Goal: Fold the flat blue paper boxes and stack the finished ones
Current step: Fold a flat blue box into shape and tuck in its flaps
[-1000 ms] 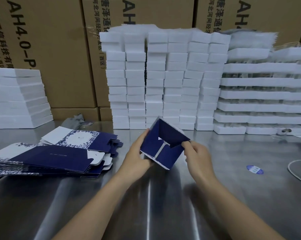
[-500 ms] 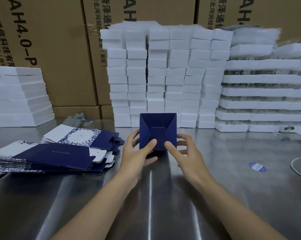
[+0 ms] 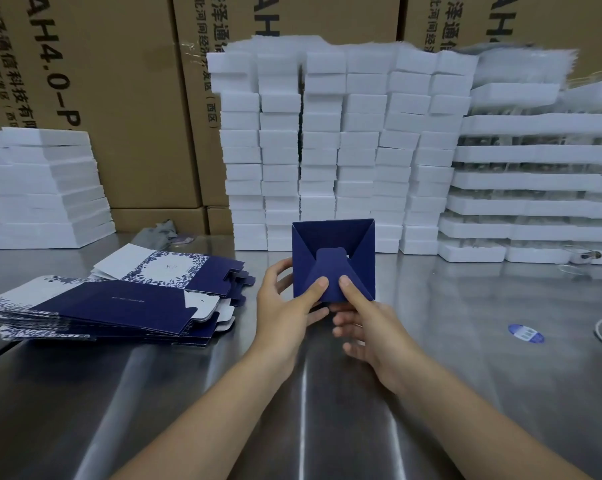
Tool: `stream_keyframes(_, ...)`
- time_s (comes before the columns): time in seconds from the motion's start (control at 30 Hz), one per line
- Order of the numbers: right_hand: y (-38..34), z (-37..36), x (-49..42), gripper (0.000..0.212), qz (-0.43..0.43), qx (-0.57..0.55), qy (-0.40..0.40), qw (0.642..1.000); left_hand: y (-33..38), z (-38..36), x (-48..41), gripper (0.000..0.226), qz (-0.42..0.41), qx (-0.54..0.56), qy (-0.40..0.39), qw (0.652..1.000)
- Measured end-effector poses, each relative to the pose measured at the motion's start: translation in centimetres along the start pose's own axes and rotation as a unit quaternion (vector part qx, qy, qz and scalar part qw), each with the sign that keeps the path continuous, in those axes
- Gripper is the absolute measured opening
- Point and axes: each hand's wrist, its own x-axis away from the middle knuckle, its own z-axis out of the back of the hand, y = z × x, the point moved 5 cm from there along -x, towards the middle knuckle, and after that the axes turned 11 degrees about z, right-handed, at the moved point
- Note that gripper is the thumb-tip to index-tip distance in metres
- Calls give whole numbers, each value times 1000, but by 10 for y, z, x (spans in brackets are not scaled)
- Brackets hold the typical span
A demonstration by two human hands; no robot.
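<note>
While both forearms reach forward over the steel table (image 3: 465, 358), the left hand (image 3: 285, 306) and right hand (image 3: 372, 327) grasp the half-folded blue box (image 3: 333, 244) upright between them, one digit of each pressing its tucked flap, right of the flat blanks (image 3: 119, 303).

The blue box (image 3: 341, 237) partly hides the fingers (image 3: 278, 271) of the left hand (image 3: 285, 306). A white cable (image 3: 598, 330) runs off the right edge; print on the flat boxes (image 3: 112, 303) is unreadable.

Layout referenced to the box (image 3: 330, 237)
Flat-box pile (image 3: 112, 306) left of it, sticker (image 3: 525, 333) right of it, both on the table (image 3: 465, 375); foam stacks (image 3: 327, 150) behind it, cartons (image 3: 119, 98) farthest behind it.
</note>
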Motion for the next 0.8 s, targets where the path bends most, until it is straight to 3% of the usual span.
stream_keyframes(0.27, -4, -5, 3, 43, 25, -29, 29, 999, -4, -2, -2, 44, 11, 1, 0, 1000)
stream_keyframes(0.33, -2, -5, 3, 42, 24, -33, 37, 998, -8, -2, -4, 49, 25, -1, 11, 1000)
stream_keyframes(0.43, -1, -5, 3, 41, 24, -26, 38, 999, -17, 0, -4, 58, 81, -15, 33, 996)
stream_keyframes(0.63, -2, -6, 5, 41, 32, -10, 42, 999, -27, -3, -4, 39, 190, -100, 14, 977)
stream_keyframes(0.8, -3, -7, 4, 39, 34, -13, 40, 999, -25, -3, -4, 40, 171, -109, 14, 979)
